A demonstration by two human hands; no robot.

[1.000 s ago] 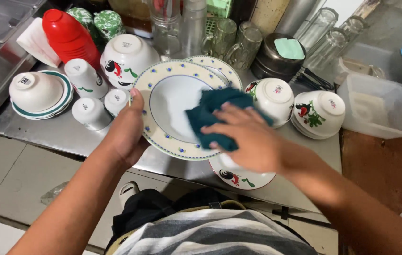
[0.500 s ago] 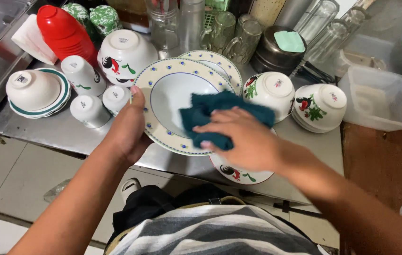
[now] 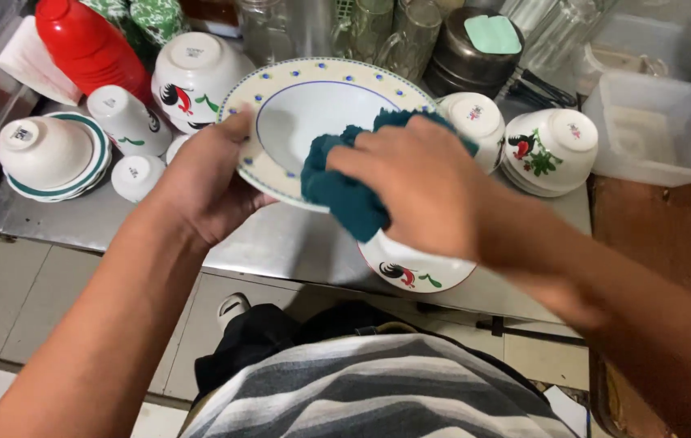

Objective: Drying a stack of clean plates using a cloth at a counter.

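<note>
My left hand grips the left rim of a white deep plate with a blue-dotted border, held tilted above the steel counter. Pressed against the plate's lower right side is a dark teal cloth, bunched under my right hand. Just below the plate, a white bowl with a rooster picture sits at the counter's front edge.
Upturned white bowls and cups stand around, one bowl on a green-rimmed saucer at left. A red bottle, glass jars and a dark metal pot line the back. A clear plastic tub sits right.
The plate has been lifted closer and tilted toward me. My right hand has slid the cloth from the plate's middle down to its lower right edge.
</note>
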